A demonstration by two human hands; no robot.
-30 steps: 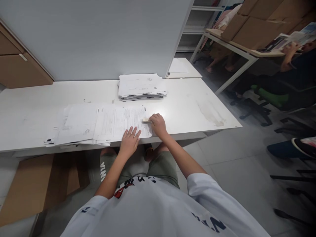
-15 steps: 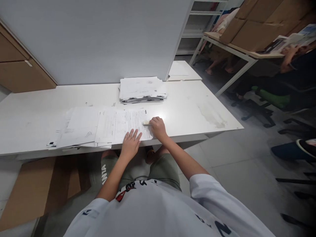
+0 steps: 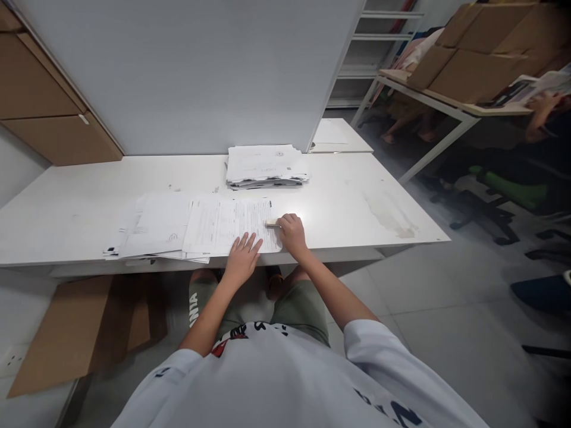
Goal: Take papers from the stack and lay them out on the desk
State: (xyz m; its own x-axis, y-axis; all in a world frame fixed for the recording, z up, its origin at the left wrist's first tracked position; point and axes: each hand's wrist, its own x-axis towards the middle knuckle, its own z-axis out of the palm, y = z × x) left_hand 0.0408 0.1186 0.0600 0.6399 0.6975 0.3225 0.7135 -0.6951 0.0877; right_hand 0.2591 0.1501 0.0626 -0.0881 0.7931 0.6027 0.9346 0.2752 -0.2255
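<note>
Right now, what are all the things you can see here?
Printed sheet: one, white, front of desk, under both hands.
Eraser: one, pale, on the sheet's right edge.
Loose papers: several, white, left of the sheet.
Paper stack: one, white, back of desk.
Desk: one, white.
Partition: one, grey, behind desk.
Cardboard boxes: several, brown, on the far right table.
Left hand: flat on the sheet.
Right hand: closed on the eraser.

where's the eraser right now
In the head view the eraser sits in the right hand, pressed on the right edge of the printed sheet near the table's front edge; the left hand lies flat beside it.
</note>
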